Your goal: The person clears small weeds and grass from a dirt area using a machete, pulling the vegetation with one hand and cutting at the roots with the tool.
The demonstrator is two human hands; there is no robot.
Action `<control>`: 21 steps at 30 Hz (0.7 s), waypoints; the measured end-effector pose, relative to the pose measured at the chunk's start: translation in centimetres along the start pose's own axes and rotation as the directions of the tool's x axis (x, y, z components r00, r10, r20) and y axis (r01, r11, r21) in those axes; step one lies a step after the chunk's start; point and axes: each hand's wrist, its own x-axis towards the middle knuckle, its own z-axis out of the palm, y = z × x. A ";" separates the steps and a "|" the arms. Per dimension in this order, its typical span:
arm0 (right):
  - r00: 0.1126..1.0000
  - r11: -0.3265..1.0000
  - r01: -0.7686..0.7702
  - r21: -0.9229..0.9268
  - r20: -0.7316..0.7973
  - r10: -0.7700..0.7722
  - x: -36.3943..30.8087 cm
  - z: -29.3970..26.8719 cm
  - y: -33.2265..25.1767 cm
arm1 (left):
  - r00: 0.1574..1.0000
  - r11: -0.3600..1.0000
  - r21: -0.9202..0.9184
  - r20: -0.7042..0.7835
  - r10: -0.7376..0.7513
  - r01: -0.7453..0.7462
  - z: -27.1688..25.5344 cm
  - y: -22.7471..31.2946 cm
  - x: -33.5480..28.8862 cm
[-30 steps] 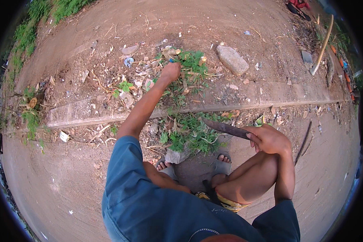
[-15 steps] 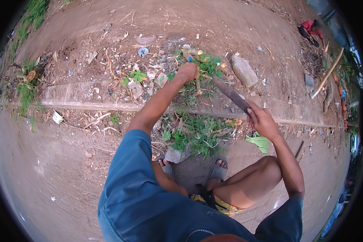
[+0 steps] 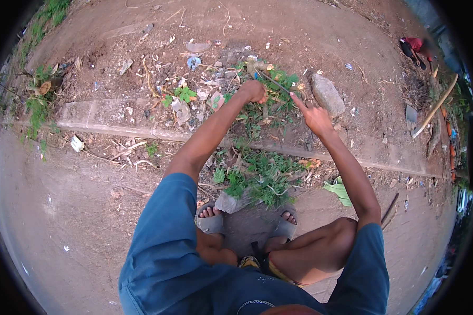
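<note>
My left hand (image 3: pixel 254 92) is closed among low green weeds (image 3: pixel 284 79), beside a short cut stump (image 3: pixel 258 65). Whatever its fingers grip is hidden. A long dark-bladed machete (image 3: pixel 275 83) is in my right hand (image 3: pixel 316 118), which is wrapped round its handle with the index finger stretched forward. The blade points up and left, its tip close to the stump, and is seen nearly edge-on. More weeds (image 3: pixel 268 178) lie in a heap between the kerb and my sandalled feet.
A low concrete kerb (image 3: pixel 115 127) crosses in front of me. A large grey stone (image 3: pixel 327 94) sits right of the weeds. Litter and dry twigs dot the soil. At the far right are a pale wooden stick (image 3: pixel 435 105) and a person in red (image 3: pixel 416 46).
My right hand has moved up and left with the machete, bringing the blade from right of the weeds to beside the stump. My left hand stays closed at the weeds, shifted slightly right.
</note>
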 end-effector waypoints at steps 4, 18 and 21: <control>0.999 1.000 0.022 0.020 -0.029 -0.021 0.5 1.4 1.0 | 0.998 0.969 -0.243 0.047 -0.030 0.040 -0.1 0.3 -0.7; 0.999 0.982 0.002 0.190 -0.037 0.005 -0.6 3.2 0.7 | 1.000 0.944 -0.331 -0.015 0.011 -0.015 0.3 0.1 -1.3; 0.999 0.968 -0.005 0.252 -0.044 0.016 -1.5 3.4 0.8 | 0.999 0.949 -0.312 -0.026 0.031 -0.038 0.2 -0.1 -1.2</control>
